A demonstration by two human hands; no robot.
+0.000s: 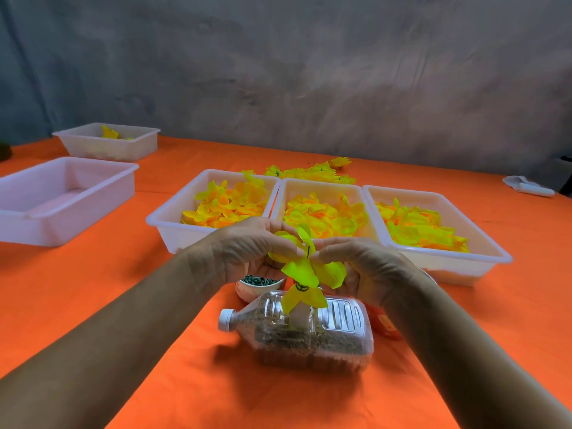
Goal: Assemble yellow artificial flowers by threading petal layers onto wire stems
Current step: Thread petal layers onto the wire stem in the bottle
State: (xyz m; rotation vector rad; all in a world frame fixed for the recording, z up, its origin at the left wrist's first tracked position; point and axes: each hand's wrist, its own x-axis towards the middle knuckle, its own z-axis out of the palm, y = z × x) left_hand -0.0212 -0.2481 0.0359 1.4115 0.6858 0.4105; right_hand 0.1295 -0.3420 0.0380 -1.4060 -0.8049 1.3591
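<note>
My left hand and my right hand meet above a lying plastic bottle filled with brown grit. Between their fingertips both pinch a yellow petal layer that sits on a thin dark wire stem, whose tip pokes up through it. A lower yellow petal layer with a green calyx hangs below, just over the bottle. Three white trays behind my hands hold loose yellow petals.
A small white bowl of dark green pieces stands by the bottle. Two more white trays sit at the left on the orange tablecloth. Finished yellow flowers lie behind the trays. A white object lies far right.
</note>
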